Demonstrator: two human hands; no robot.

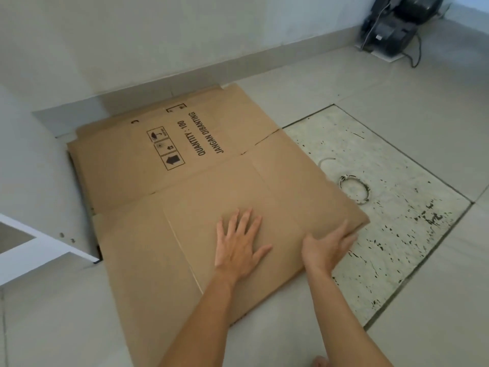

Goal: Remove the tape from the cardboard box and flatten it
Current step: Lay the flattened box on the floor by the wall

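A brown cardboard box (pixel 185 186) lies flat on the tiled floor, printed side up, with black handling symbols and text on its far panel. My left hand (pixel 239 242) rests palm down on a near flap, fingers spread. My right hand (pixel 326 247) sits at the right edge of that flap, thumb on top and fingers curled around the rim. No tape is visible on the cardboard.
A white floor hatch (pixel 383 207) with a metal ring handle (pixel 356 188) lies just right of the box. A white cabinet edge (pixel 34 250) stands at the left, a wall behind, and a black device with a cable (pixel 394 25) at the far right.
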